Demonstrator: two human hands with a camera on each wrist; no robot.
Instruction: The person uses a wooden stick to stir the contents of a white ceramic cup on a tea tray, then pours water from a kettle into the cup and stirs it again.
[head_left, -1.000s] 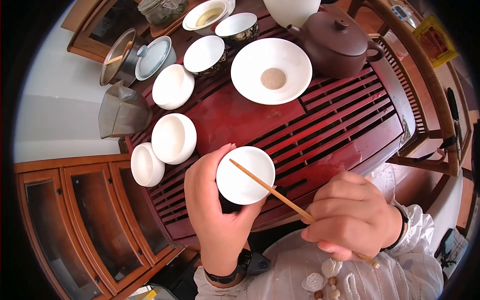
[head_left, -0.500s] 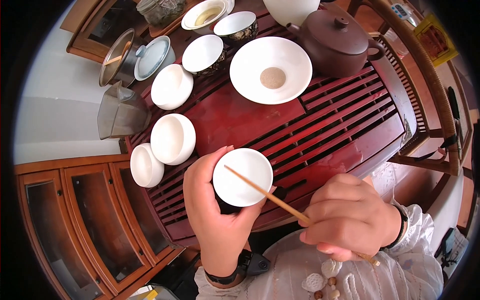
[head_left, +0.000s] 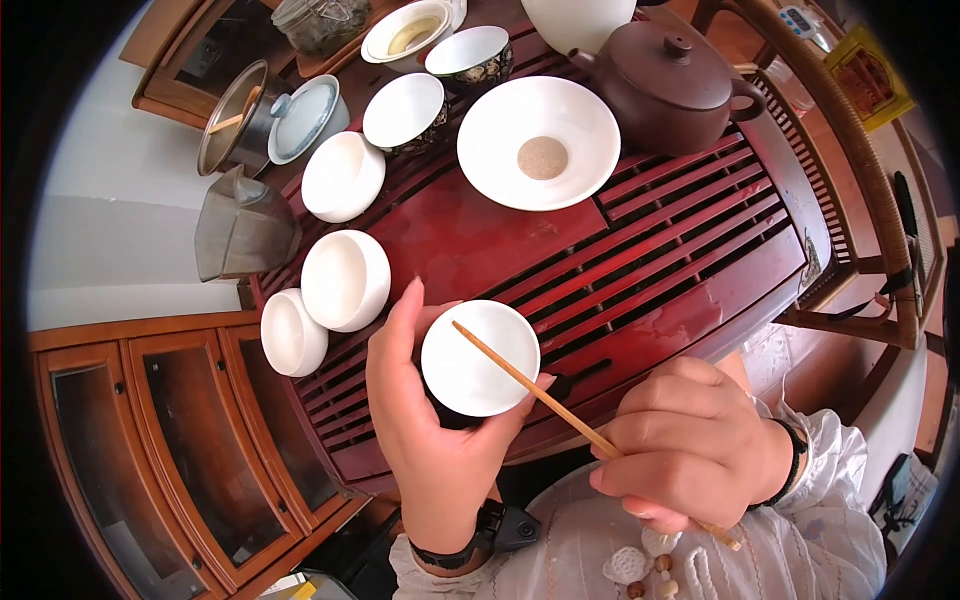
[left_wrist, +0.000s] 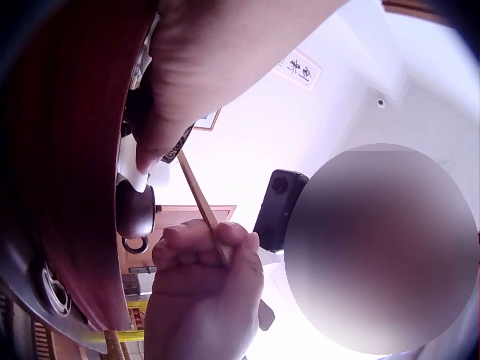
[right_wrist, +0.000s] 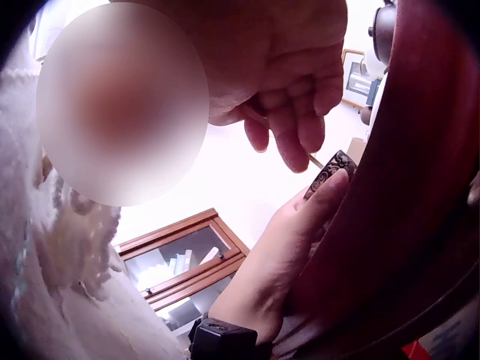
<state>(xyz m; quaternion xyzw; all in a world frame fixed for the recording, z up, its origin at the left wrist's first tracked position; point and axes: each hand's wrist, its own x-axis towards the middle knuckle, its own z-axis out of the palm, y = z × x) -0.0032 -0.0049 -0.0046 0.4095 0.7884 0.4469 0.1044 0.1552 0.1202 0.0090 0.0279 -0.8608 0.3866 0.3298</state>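
By the near edge of the tray [head_left: 480, 225], the left hand [head_left: 420, 400] gripped a cup [head_left: 465, 375] — the right hand [head_left: 690, 440], a stick [head_left: 555, 403]. One left finger [head_left: 401, 318] had straightened up.

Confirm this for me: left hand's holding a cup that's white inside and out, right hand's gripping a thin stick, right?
Not quite: the cup is dark and patterned outside, as the right wrist view shows. The left hand does hold it, white inside, and the right hand grips the thin stick.
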